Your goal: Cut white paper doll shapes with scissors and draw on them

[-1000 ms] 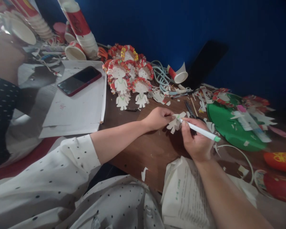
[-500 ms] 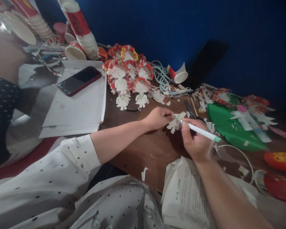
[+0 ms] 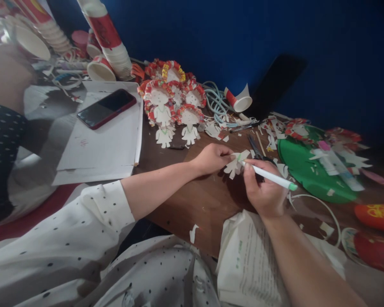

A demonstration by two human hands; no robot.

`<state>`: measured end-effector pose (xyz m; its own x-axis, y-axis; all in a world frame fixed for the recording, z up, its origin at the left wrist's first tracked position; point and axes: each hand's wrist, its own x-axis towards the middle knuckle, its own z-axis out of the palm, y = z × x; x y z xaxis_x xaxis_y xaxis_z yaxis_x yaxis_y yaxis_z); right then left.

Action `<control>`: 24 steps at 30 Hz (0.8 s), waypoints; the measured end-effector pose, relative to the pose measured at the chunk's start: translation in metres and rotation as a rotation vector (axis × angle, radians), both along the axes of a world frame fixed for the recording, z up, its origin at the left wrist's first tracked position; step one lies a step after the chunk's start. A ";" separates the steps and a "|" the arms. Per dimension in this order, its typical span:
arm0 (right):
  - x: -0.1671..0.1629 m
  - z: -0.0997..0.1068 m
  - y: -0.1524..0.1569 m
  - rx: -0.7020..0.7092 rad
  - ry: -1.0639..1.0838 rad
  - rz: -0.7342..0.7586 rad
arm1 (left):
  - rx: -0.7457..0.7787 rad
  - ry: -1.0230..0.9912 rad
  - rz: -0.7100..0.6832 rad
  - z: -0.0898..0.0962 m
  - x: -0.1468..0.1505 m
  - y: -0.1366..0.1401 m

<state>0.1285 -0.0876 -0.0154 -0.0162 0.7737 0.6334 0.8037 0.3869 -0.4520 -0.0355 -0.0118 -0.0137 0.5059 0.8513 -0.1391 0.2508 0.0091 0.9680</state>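
My left hand [image 3: 213, 159] pinches the left edge of a small white paper doll cutout [image 3: 233, 167] just above the brown table. A green line runs across the cutout's upper part. In my right hand [image 3: 265, 187] is a white marker [image 3: 270, 175] with a green end, its tip touching or very close to the cutout. Dark-handled scissors [image 3: 256, 146] lie behind my right hand, which partly hides them. Several finished-looking paper dolls with red frilly heads [image 3: 190, 119] are gathered beyond my left hand, some with green marks at the neck.
A phone [image 3: 107, 108] rests on a white box [image 3: 99, 147] at left, near stacked paper cups [image 3: 112, 47]. Another person's arm [image 3: 8, 76] is at far left. Coiled cable [image 3: 215, 100], paper scraps, a green disc [image 3: 302, 164] and a white packet [image 3: 249, 260] surround the work spot.
The marker's tip has shifted very slightly down and right off the green line on the cutout. My left hand stays in place.
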 end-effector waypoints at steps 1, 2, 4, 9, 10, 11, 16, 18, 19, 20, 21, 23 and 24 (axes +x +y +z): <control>0.000 0.000 0.000 -0.001 -0.003 -0.002 | -0.002 -0.003 -0.001 0.000 0.000 0.000; 0.000 0.000 0.000 -0.003 -0.005 -0.004 | -0.006 -0.004 -0.002 0.000 0.000 0.000; 0.000 0.000 0.000 -0.006 -0.005 -0.005 | -0.016 -0.001 -0.002 0.000 0.001 0.000; 0.000 0.000 -0.002 0.005 0.010 -0.015 | 0.003 -0.018 0.026 0.001 0.001 0.001; 0.000 0.000 -0.003 0.021 0.026 -0.035 | -0.009 -0.028 0.036 0.002 0.000 0.001; 0.000 -0.001 -0.003 0.036 0.050 -0.058 | -0.036 -0.035 0.046 0.002 0.000 0.000; 0.001 -0.006 0.000 0.017 0.217 -0.166 | -0.163 -0.050 0.097 0.004 0.001 -0.001; 0.002 -0.007 0.002 -0.005 0.261 -0.192 | -0.189 -0.068 0.105 0.003 0.001 -0.001; 0.002 -0.007 0.003 -0.017 0.275 -0.198 | -0.203 -0.078 0.105 0.003 0.001 0.000; 0.002 -0.007 0.003 -0.029 0.280 -0.201 | -0.213 -0.083 0.106 0.003 0.002 0.000; 0.003 -0.008 0.004 -0.039 0.280 -0.201 | -0.218 -0.088 0.108 0.003 0.002 0.000; 0.004 -0.008 0.005 -0.050 0.271 -0.199 | -0.213 -0.102 0.108 0.002 0.002 0.000; 0.004 -0.009 0.005 -0.052 0.265 -0.192 | -0.209 -0.112 0.108 0.002 0.001 0.000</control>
<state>0.1323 -0.0830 -0.0239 0.2930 0.7782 0.5555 0.7118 0.2103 -0.6701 -0.0340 -0.0123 -0.0119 0.4356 0.8599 -0.2661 0.1290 0.2330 0.9639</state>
